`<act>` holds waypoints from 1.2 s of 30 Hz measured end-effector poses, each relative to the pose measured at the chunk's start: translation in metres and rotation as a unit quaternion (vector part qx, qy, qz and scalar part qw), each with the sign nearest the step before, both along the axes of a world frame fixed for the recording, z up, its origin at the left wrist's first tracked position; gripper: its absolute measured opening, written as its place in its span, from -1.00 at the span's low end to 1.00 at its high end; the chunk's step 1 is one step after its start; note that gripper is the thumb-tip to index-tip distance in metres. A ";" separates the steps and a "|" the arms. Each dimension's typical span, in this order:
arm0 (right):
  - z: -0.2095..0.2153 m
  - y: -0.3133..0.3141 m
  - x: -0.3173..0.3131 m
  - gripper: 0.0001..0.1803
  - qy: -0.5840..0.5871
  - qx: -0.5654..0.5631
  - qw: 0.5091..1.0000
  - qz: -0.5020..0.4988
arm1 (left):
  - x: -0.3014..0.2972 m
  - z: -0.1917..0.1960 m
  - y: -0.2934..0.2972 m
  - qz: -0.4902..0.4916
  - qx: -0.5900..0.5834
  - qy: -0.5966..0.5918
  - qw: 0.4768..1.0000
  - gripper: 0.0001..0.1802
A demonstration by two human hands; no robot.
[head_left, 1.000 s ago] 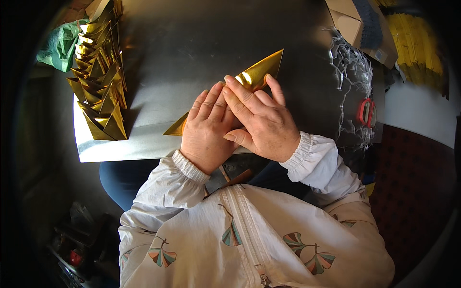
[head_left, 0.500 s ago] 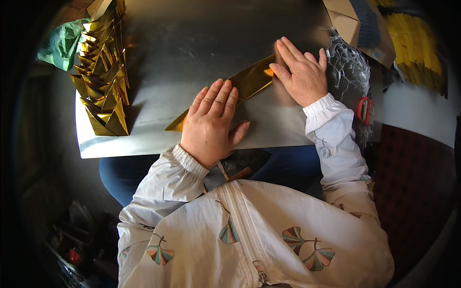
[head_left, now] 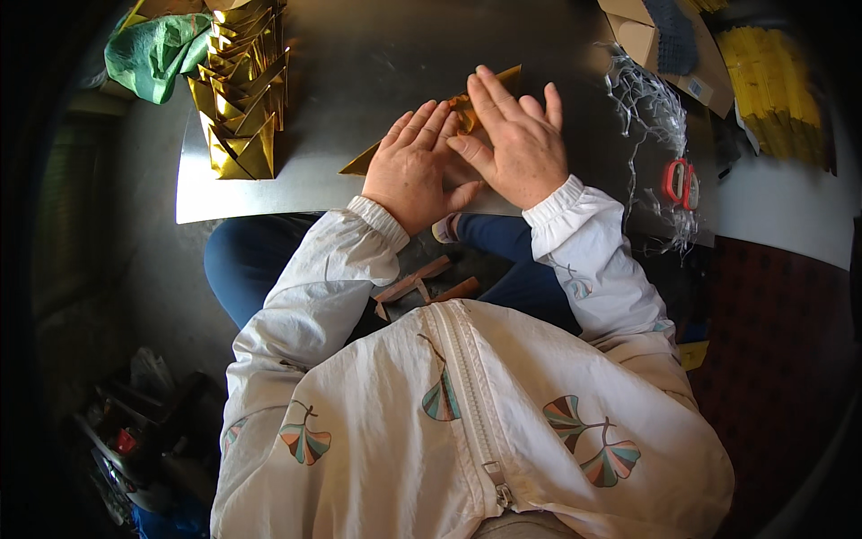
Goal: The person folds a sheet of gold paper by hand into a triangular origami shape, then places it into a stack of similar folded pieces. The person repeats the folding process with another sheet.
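Lays the bare left hand (head_left: pixel 411 171), fingers straight and unclenched, flat over the narrow folded strip of shiny gold foil (head_left: pixel 465 110) on the dark grey metal-topped table (head_left: pixel 386 54). Holds the bare right hand (head_left: pixel 523 148) loose too, fingers extended over the foil's upper right part; cannot tell touching from hovering there. Below the foil, a narrow band of tabletop, then the near edge, crossed by both white sleeves (head_left: pixel 593 229). Above the foil, a broad bare stretch running out of view. Left of the foil, a bare gap, then a long overlapping row of pointed gold foil pieces (head_left: pixel 242 112) blocking that side, with a crumpled green plastic bag (head_left: pixel 154 58) beyond. Right of the foil, bare table up to a tangle of clear plastic strands (head_left: pixel 648 103), with red-handled scissors (head_left: pixel 690 187) amid them. Farther to the foil's upper right, a tan cardboard box (head_left: pixel 631 38) and a yellow bundle (head_left: pixel 768 85).
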State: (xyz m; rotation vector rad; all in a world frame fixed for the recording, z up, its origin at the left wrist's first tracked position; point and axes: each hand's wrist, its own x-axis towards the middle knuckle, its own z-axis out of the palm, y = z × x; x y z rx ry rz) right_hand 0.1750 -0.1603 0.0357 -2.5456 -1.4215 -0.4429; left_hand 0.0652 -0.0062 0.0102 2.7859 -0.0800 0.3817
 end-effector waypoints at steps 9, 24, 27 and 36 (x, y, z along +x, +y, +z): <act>-0.018 0.002 0.000 -0.33 0.058 -0.080 0.995 -0.006 | -0.037 0.016 -0.002 0.037 0.087 0.077 0.993 0.19; 0.002 0.016 -0.016 -0.28 0.043 -0.066 0.997 -0.003 | -0.068 0.017 0.037 0.036 0.083 0.030 0.995 -0.08; 0.002 0.011 -0.049 -0.18 -0.010 -0.007 0.999 0.049 | -0.070 -0.001 0.021 0.058 0.133 -0.008 0.989 -0.27; -0.050 0.002 -0.086 -0.67 0.062 0.153 0.978 0.129 | -0.096 0.006 0.001 0.039 0.062 -0.134 0.988 -0.67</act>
